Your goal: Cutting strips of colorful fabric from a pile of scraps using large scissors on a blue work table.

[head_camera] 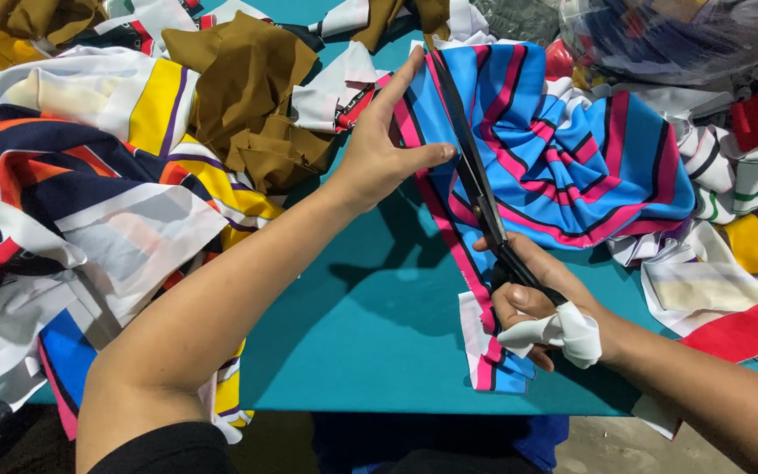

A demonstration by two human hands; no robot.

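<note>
free: teal table (370, 351) centre | blocked: fabric scraps (89, 193) around

Single head-worn camera, looking steeply down and forward, close over the flat teal table surface (379, 342); fabric piles left and far.

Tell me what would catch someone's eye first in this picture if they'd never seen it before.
Most striking is the blue fabric with pink and black stripes at centre right, with long black scissors slicing along its edge. The right hand works the scissors, a white cloth strip wrapped round it, while the left hand holds the fabric's edge. Around them, colourful scraps ring the bare teal table.
</note>
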